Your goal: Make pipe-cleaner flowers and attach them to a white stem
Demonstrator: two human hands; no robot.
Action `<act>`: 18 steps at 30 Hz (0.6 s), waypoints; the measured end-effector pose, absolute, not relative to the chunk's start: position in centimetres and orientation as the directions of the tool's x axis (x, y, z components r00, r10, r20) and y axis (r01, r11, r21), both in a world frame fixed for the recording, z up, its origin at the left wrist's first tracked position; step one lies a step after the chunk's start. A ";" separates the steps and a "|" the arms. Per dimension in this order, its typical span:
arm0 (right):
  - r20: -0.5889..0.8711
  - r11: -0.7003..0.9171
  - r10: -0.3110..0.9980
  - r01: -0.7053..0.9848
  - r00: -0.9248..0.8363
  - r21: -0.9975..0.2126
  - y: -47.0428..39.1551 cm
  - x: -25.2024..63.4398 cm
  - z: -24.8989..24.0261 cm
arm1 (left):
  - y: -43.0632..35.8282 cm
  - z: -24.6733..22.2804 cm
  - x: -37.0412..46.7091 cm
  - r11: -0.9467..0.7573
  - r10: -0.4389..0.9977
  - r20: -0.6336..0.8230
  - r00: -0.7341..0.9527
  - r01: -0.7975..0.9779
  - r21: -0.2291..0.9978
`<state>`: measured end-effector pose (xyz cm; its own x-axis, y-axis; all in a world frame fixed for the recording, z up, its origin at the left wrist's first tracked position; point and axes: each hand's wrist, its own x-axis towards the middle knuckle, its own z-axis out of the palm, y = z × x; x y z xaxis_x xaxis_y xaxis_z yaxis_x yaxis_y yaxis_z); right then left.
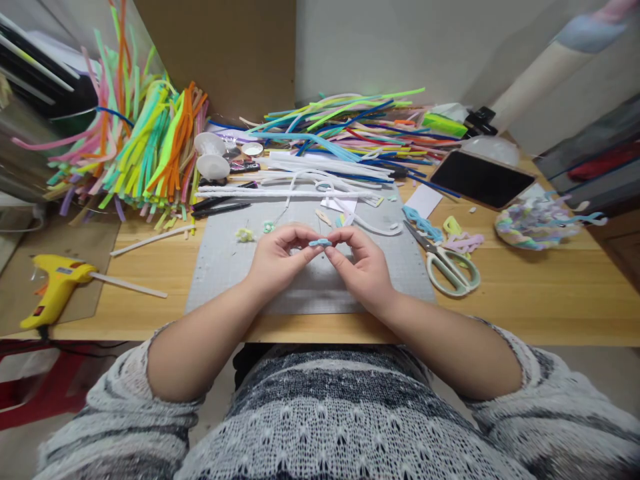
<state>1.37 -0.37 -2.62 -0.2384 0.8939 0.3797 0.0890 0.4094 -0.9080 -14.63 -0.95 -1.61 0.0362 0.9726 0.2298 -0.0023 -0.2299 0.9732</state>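
Between the fingertips of both hands is a small light-blue piece of bent pipe cleaner [320,243]. My left hand [280,257] pinches its left end, thumb below and index finger above. From the other side, my right hand [361,263] grips it the same way. Both hands hover over a grey cutting mat [300,293]. Just beyond the left hand lie a small yellow fuzzy piece [245,235] and a small green one [269,227]. White pipe cleaners [300,192] stretch across the mat's far part.
At left lies a yellow glue gun [63,283]; behind it stand bundled colourful pipe cleaners [150,153]. More pipe cleaners [340,130] are heaped at the back. Scissors [450,267], a phone [483,179] and a pastel fuzzy bundle [533,223] lie at right.
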 end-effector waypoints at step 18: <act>0.346 0.368 0.916 0.083 -0.202 -0.926 -0.3 1.4 -2.7 | -1.2 -1.5 -14.3 -0.146 0.987 0.150 0.050 -0.078 0.986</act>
<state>1.40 -0.27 -2.75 -0.2025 0.9160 0.3463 0.0830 0.3684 -0.9260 -14.34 -1.16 -1.52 0.0500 0.9874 0.1498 -0.0779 -0.1457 0.9863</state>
